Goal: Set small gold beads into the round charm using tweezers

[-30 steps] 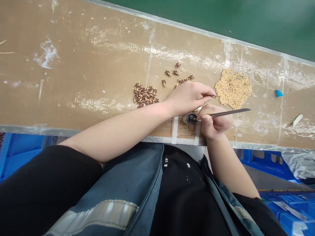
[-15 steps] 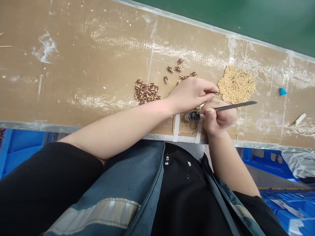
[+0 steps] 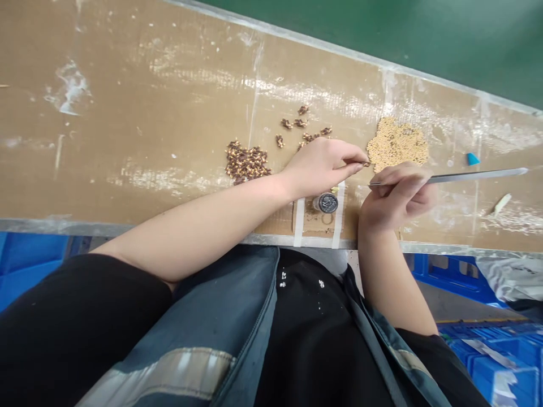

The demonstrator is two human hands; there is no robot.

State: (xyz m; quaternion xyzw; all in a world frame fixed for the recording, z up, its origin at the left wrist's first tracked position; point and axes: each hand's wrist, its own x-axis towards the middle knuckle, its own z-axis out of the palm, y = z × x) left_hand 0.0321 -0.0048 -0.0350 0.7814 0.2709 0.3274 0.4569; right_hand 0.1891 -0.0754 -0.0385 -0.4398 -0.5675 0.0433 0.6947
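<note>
My left hand (image 3: pixel 328 161) pinches a small brown-and-gold piece (image 3: pixel 365 164) between thumb and fingertips, at the left edge of a pile of tiny pale-gold parts (image 3: pixel 399 144). A long thin metal tool (image 3: pixel 479 176) is gripped in my right hand (image 3: pixel 399 195); its broad end points right and its fine tip points left, just below the left fingertips. A small round container with a dark top (image 3: pixel 328 203) stands below my left hand, between two white strips (image 3: pixel 299 223). Several brown-and-gold clusters (image 3: pixel 300 122) lie above my left wrist.
A heap of brown-and-gold pieces (image 3: pixel 248 162) lies beyond my left forearm. On the right of the brown tabletop (image 3: pixel 127 124) are a blue piece (image 3: pixel 472 159) and a whitish sliver (image 3: pixel 503 203). Blue crates (image 3: pixel 504 362) sit below the table edge.
My right hand has moved right, away from my left fingertips, and the tool has shifted right with its tip now showing. My left hand still pinches at the pile's edge. The view has shifted slightly.
</note>
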